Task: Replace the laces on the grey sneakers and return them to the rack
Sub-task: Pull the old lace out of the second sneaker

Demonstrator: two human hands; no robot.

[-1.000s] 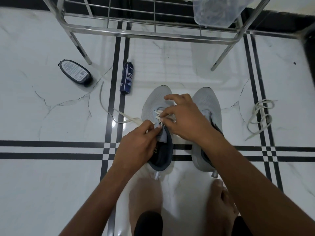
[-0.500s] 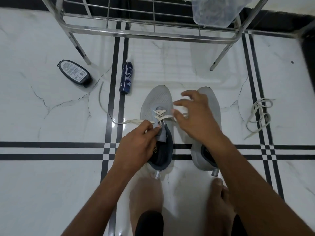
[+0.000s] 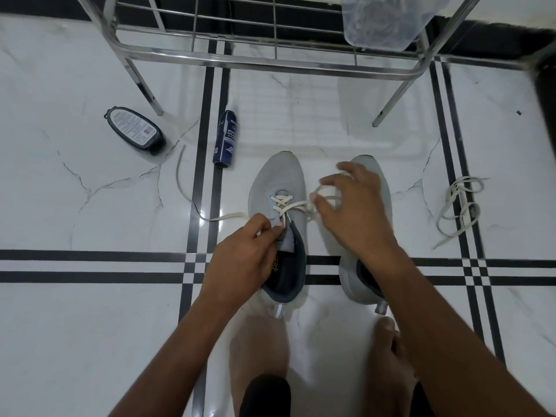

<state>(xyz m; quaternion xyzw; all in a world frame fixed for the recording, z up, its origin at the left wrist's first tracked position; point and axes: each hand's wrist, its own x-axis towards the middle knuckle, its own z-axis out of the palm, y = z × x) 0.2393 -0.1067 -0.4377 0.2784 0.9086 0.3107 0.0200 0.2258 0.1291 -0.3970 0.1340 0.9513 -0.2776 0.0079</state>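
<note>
You are lacing the left sneaker [image 3: 278, 188] at centre, second sneaker [image 3: 373, 188] just at its three o'clock; your left hand [image 3: 243, 260] is pinching the tongue, your right hand [image 3: 352, 215] is gripping the lace [image 3: 296, 206], pulling toward three o'clock; the next eyelet is likely waiting.

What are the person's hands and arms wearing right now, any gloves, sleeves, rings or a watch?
Nothing shows on them. The left hand and the right hand are bare, with no gloves and no rings that can be made out. Both forearms are uncovered as far as the frame's bottom edge, with no sleeve, watch or band in view. The right hand's fingers are slightly blurred, so a thin ring there cannot be ruled out.
</note>
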